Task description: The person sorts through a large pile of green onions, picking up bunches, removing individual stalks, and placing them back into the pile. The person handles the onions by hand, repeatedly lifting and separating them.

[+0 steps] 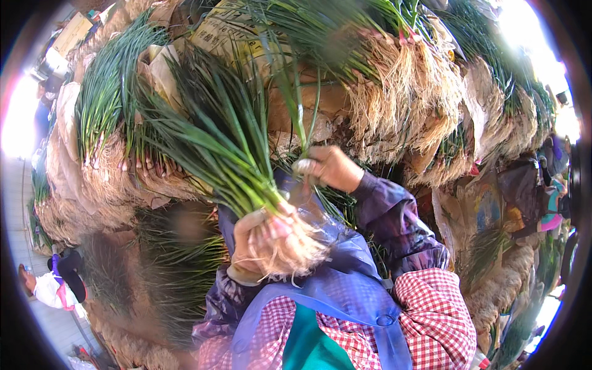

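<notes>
My left hand (249, 240) grips a thick bunch of green onions (245, 175) just above the roots. Their leaves fan up and to the left, and the pale roots hang over my blue plastic apron (342, 286). My right hand (333, 169), a little blurred, pinches a single green onion stalk (300, 122) near its lower end, to the right of the bunch. The lower part of that stalk is blurred. Patterned sleeves cover both my forearms.
A big heap of green onions with long roots (407, 88) lies ahead on the right. More onions (104, 101) are stacked on sacking at the left. Cut sacks bearing print (217, 34) lie ahead. One person (64, 282) is at the lower left, another person (552, 203) at the right.
</notes>
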Tool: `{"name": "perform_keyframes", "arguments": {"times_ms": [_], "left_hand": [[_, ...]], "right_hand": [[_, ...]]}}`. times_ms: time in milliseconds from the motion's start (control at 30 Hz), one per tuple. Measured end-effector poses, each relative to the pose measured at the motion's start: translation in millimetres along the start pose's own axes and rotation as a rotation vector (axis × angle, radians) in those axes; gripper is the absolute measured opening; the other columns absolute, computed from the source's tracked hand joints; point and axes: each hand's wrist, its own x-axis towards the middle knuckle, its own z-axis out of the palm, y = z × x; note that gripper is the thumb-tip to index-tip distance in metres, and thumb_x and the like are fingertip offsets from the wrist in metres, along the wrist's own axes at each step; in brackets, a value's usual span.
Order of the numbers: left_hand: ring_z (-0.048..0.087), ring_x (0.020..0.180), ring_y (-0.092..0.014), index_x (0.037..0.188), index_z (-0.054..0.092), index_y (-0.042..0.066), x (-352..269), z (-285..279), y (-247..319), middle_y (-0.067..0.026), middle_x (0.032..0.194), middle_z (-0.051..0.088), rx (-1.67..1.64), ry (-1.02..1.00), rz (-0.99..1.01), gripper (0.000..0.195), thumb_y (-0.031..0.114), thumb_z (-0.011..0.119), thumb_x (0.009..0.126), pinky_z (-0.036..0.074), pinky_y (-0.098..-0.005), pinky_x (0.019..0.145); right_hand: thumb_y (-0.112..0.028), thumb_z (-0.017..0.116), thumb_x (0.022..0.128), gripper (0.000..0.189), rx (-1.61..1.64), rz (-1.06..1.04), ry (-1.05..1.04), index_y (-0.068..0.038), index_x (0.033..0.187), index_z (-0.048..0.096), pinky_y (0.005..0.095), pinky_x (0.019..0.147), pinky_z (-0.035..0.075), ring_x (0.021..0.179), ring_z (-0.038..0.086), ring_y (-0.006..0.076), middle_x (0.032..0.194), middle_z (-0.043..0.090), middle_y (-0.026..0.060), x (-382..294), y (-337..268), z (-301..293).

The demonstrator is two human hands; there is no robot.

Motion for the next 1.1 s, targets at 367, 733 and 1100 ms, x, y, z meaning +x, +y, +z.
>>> {"name": "perform_keyframes", "arguments": {"times_ms": [367,733,1100], "left_hand": [[0.059,0.101,-0.027,0.120,0.056,-0.006,2.5,-1.7,-5.6,-0.0183,0.110,0.062,-0.082,-0.041,-0.001,0.048,0.028,0.059,0.085,0.048,-0.0374,0.094],[0.054,0.120,-0.029,0.151,0.033,0.006,8.4,-19.4,1.6,-0.0216,0.133,0.054,-0.415,-0.313,0.043,0.061,0.025,0.055,0.098,0.045,-0.0454,0.105],[0.052,0.104,-0.021,0.126,0.055,0.007,9.7,-12.6,9.4,-0.0046,0.117,0.054,-0.285,-0.308,0.191,0.045,0.026,0.069,0.088,0.045,-0.0423,0.095]], "right_hand": [[-0.015,0.070,0.083,0.013,0.145,-0.323,0.616,-0.005,0.078,0.064,0.0414,0.054,0.049,0.059,0.064,0.0289,0.065,0.061,0.0106,16.6,-17.3,40.6],[-0.037,0.071,0.084,0.033,-0.837,-0.139,0.897,-0.012,0.105,0.069,0.0386,0.064,0.054,0.074,0.069,0.0283,0.085,0.070,0.0100,19.4,-27.5,-81.4],[-0.040,0.065,0.087,0.025,-1.209,0.209,-0.008,-0.016,0.097,0.066,0.0396,0.071,0.056,0.081,0.069,0.0292,0.089,0.069,0.0087,-7.8,-7.4,-64.4]]}}
